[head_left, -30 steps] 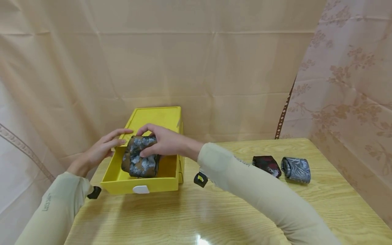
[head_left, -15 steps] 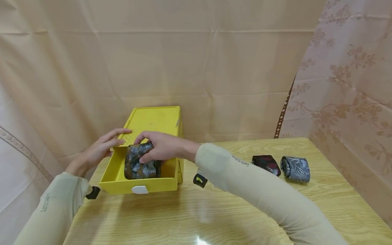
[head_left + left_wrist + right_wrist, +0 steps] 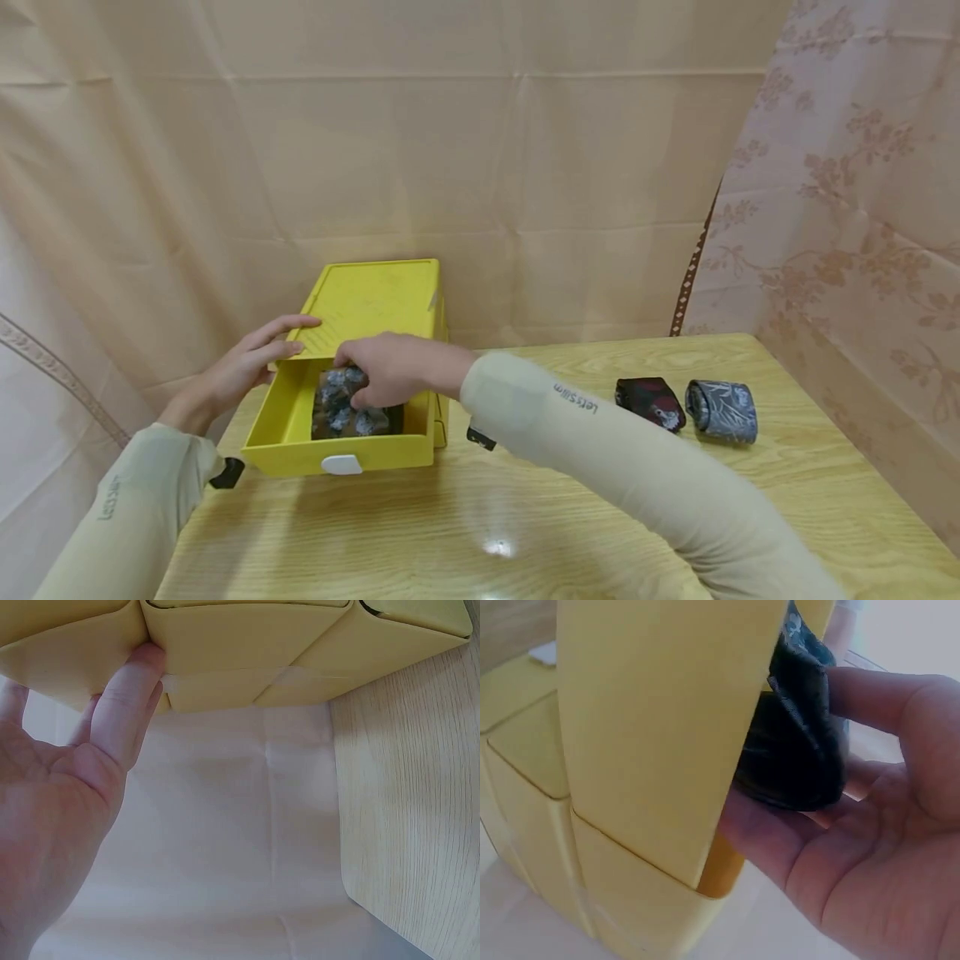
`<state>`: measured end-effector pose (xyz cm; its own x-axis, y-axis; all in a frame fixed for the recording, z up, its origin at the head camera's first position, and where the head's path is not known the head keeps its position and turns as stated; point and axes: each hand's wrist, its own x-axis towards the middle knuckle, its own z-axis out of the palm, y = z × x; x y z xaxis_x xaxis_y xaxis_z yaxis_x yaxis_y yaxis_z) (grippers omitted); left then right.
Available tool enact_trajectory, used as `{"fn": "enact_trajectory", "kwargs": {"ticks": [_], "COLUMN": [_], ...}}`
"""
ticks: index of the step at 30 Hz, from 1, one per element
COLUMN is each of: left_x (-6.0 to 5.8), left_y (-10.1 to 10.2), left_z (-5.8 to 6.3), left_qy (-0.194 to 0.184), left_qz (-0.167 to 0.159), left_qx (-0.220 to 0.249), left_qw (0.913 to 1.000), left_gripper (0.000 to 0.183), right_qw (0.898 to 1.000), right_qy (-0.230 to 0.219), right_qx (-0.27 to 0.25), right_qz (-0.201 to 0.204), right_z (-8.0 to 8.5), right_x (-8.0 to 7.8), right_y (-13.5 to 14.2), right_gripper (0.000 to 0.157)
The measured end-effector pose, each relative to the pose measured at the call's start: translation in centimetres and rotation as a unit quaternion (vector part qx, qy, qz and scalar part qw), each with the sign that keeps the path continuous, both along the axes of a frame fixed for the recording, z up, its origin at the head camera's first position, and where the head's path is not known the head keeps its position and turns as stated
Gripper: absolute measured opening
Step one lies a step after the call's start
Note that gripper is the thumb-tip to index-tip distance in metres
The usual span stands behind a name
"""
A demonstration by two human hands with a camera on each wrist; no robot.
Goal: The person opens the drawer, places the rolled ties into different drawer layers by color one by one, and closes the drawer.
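My right hand reaches into the pulled-out yellow drawer. It grips a rolled brown necktie with blue-grey flowers, thumb on the near side and fingers behind. In the right wrist view the roll's dark, shiny side shows between thumb and fingers, partly behind the drawer wall. My left hand rests with fairly straight fingers at the left front edge of the yellow drawer box. The left wrist view shows its fingers against the box's side.
A dark red-and-black rolled necktie and a grey leaf-patterned one lie on the right of the wooden table. A white handle sits on the drawer front. Beige curtain hangs behind the table.
My right hand has lowered the brown necktie deeper into the drawer and slightly to the right, still gripping it. The left hand keeps its place on the box.
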<state>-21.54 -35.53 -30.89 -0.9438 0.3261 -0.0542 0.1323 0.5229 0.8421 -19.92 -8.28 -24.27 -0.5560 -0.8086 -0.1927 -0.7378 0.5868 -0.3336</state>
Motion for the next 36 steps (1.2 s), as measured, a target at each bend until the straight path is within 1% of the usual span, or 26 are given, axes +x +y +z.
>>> {"fn": "enact_trajectory", "kwargs": {"ticks": [2,5,7,11,14,16,18,20,22,24,26,31,36], "left_x": [0.0,0.0,0.1,0.1,0.1,0.0,0.0,-0.2,-0.3,-0.3,-0.4,-0.4,-0.3], "left_y": [0.0,0.0,0.0,0.0,0.1,0.0,-0.2,-0.3,-0.4,-0.4,-0.3,-0.4,-0.3], "left_z": [0.0,0.0,0.0,-0.1,-0.1,-0.2,-0.2,-0.2,-0.2,-0.1,-0.1,-0.2,-0.3], "left_qy": [0.001,-0.001,-0.003,-0.005,-0.006,-0.008,-0.008,-0.006,-0.006,-0.004,-0.005,-0.006,-0.006], "left_qz": [0.003,0.006,0.003,-0.008,-0.01,-0.008,-0.005,-0.005,-0.005,-0.006,-0.006,-0.005,0.0], "left_qx": [-0.001,0.004,0.01,0.019,0.022,0.019,0.015,0.01,0.01,0.01,0.011,0.012,0.009], "left_qw": [1.0,1.0,0.9999,0.9998,0.9997,0.9998,0.9998,0.9999,0.9999,0.9999,0.9999,0.9999,0.9999], "left_gripper": [0.045,0.045,0.045,0.045,0.045,0.045,0.045,0.045,0.045,0.045,0.046,0.045,0.045], "right_qw": [0.999,0.994,0.989,0.976,0.967,0.962,0.959,0.961,0.965,0.97,0.973,0.976,0.978], "right_qy": [0.032,0.082,0.109,0.157,0.193,0.217,0.231,0.223,0.202,0.171,0.152,0.147,0.15], "right_qx": [0.028,0.071,0.098,0.143,0.148,0.134,0.118,0.105,0.099,0.098,0.097,0.082,0.069], "right_qz": [0.0,0.004,0.011,0.048,0.081,0.099,0.116,0.129,0.138,0.142,0.144,0.139,0.129], "right_z": [0.0,0.0,0.1,0.2,0.6,1.1,1.7,2.1,2.0,1.5,0.7,-0.8,-1.7], "right_x": [0.2,0.5,0.6,0.7,0.8,1.0,1.2,1.3,1.2,1.0,0.6,0.0,0.0], "right_y": [-0.2,-0.6,-0.7,-0.6,-0.3,0.0,0.2,0.4,0.6,0.8,1.1,1.6,1.9], "right_gripper": [0.053,0.052,0.048,0.04,0.039,0.036,0.034,0.032,0.03,0.027,0.028,0.037,0.041]}}
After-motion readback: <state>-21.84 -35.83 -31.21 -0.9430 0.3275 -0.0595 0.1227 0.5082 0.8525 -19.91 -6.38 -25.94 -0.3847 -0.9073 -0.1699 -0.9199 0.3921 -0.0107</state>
